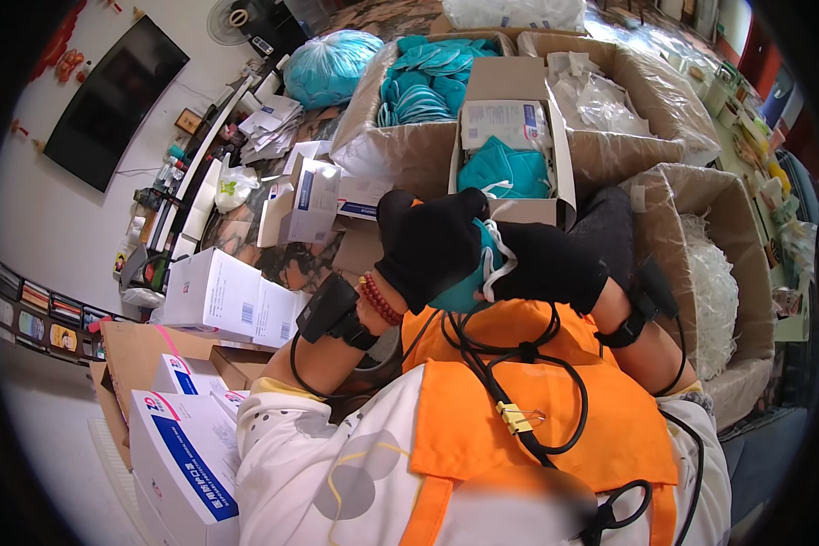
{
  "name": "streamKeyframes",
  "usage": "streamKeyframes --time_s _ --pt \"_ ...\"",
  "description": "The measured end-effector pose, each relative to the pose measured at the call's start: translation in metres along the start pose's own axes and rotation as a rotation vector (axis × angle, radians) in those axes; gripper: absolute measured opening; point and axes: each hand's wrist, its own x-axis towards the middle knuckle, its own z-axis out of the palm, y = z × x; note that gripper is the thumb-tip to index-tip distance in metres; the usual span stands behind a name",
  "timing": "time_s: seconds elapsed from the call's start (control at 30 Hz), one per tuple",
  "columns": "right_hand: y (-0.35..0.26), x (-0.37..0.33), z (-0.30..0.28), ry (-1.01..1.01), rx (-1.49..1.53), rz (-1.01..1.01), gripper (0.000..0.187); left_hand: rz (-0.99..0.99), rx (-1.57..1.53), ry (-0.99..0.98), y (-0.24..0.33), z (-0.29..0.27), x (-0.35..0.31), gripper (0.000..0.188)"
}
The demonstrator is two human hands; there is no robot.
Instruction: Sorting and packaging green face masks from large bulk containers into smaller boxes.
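The teal mask (457, 297) has white straps (507, 265).

A living room of a home can be recognised here, although it is also used like a small workshop. The home is shown by the flat television (116, 102), which is mounted on the white wall (168, 77), by the red decorations (69, 64) hung near it, and by the electric fan (230, 20). The workshop is indicated by large cartons (409, 159), of which one is filled with teal masks (441, 68), and by white boxes (214, 296) that are stacked at the left.
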Motion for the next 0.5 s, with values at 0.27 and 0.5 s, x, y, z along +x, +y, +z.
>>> streamKeyframes --time_s 0.27,0.5 --pt "0.029 -0.005 0.001 0.096 0.607 0.038 0.044 -0.162 -0.117 -0.056 -0.013 -0.001 0.006 0.010" --pt "0.006 0.012 0.017 0.380 1.152 0.096 0.032 0.120 0.057 0.044 -0.057 0.011 0.016 0.019"
